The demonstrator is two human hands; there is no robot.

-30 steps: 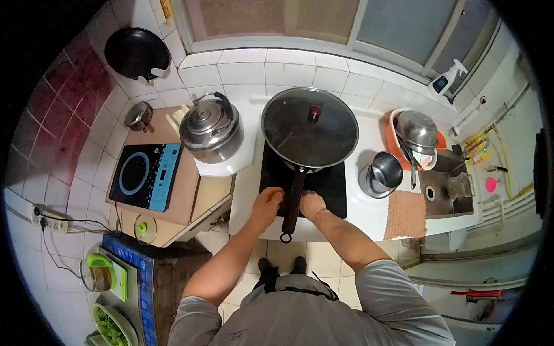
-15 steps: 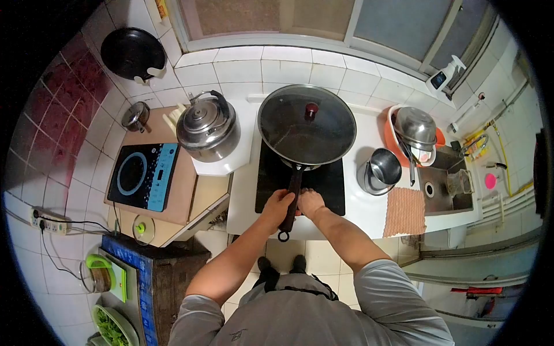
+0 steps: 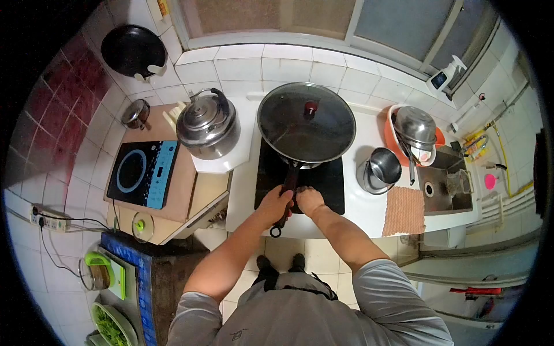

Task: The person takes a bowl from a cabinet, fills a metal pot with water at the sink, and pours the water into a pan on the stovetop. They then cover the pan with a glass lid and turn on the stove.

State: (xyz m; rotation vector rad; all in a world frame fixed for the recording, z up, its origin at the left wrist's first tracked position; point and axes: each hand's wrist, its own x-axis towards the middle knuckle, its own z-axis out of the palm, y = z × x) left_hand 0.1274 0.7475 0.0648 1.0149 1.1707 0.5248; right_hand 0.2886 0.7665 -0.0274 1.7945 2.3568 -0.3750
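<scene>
A wide pan under a glass lid with a red knob sits on the black cooktop. Its dark handle points toward me, a little to the left. My left hand is wrapped around this handle, thumb on top. Just right of the handle, my right hand rests low over the front of the cooktop. Its fingers look curled under, and their tips are hidden, so I cannot make out what they hold or touch.
To the left stand a steel kettle and a blue-edged induction cooker. On the right are a steel pot, an orange basin with a metal bowl, a ribbed cloth and the sink.
The handle's near end has swung slightly left. My left hand has gone from beside the handle to a fuller grip around it. My right hand has stayed nearly in place.
</scene>
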